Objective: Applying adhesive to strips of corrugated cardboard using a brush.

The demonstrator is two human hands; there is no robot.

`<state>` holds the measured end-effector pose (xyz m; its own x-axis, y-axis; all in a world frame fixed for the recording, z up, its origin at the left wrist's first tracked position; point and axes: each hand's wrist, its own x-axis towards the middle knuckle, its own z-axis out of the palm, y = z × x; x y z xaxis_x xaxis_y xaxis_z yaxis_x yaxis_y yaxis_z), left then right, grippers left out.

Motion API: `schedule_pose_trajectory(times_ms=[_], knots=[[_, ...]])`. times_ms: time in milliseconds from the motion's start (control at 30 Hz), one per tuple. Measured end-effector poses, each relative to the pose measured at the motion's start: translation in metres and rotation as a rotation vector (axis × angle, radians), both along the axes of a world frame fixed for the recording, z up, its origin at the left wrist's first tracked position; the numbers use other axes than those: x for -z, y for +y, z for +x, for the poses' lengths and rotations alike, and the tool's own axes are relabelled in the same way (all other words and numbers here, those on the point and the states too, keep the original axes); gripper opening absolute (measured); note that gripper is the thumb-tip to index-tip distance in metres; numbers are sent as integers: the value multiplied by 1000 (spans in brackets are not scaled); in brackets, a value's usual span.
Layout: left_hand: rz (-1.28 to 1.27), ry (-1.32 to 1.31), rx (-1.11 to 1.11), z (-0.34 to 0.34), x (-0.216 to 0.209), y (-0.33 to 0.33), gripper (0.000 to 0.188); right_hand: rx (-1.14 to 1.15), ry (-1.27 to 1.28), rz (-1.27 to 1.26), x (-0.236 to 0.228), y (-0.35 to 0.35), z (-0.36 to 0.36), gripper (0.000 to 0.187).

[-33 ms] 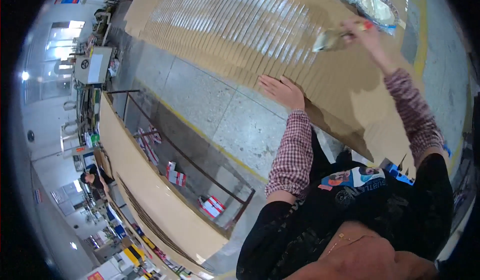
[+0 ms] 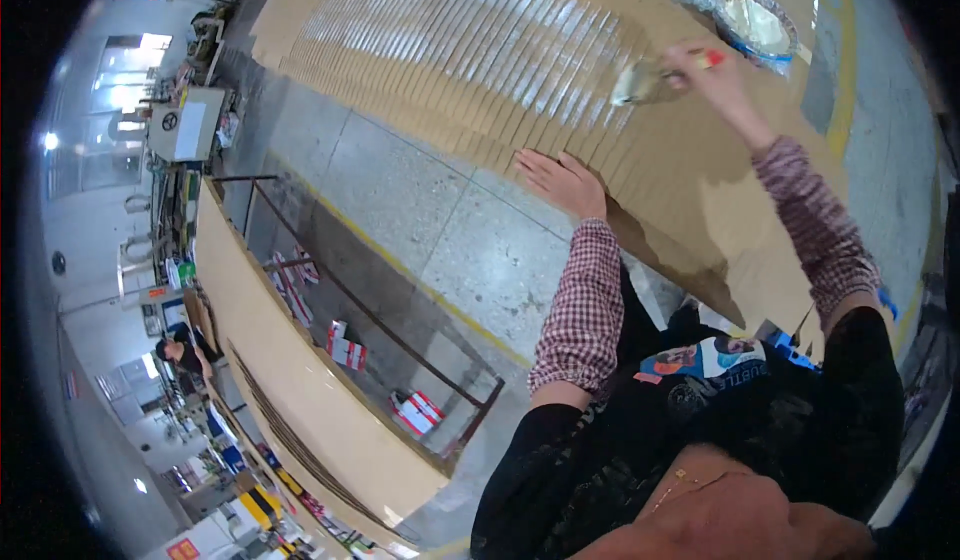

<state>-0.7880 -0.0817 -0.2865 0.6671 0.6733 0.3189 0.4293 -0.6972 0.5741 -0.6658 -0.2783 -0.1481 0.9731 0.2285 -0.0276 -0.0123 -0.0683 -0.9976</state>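
Observation:
My right hand is closed around the handle of a wide flat brush, whose red handle end shows past my fingers. The pale bristles are at the right end of a wet, glossy white band across overlapping cardboard sheets, fanned out in narrow steps. My left hand lies flat on the near edge of the sheets, fingers stretched out and thumb apart, holding nothing. Beyond my right hand stands a plastic-lined round bowl with thick white paste in it.
On the left, a metal-framed rack carries a long tan board. Red-and-white packages lie beneath it. Another person is at the far left, near cluttered benches. Concrete floor with yellow lines separates the rack from the cardboard.
My right hand and the brush have moved a little to the left over the sheets. My left hand stays in nearly the same place.

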Motion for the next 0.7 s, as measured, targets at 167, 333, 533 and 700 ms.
schedule_pose_trajectory(times_ms=[167, 333, 533, 700], knots=[[-22, -1, -28, 0, -1, -14, 58, -40, -544, -373, 38, -30, -39, 21], [12, -48, -75, 0, 3, -4, 57, -130, -368, -596, 39, -133, -116, 18], [52, -6, -89, 0, 1, -5, 56, -8, -201, -233, 4, -47, -39, 29], [52, 28, -50, 9, 2, -22, 57, -22, -358, -396, 42, -27, 34, 39]])
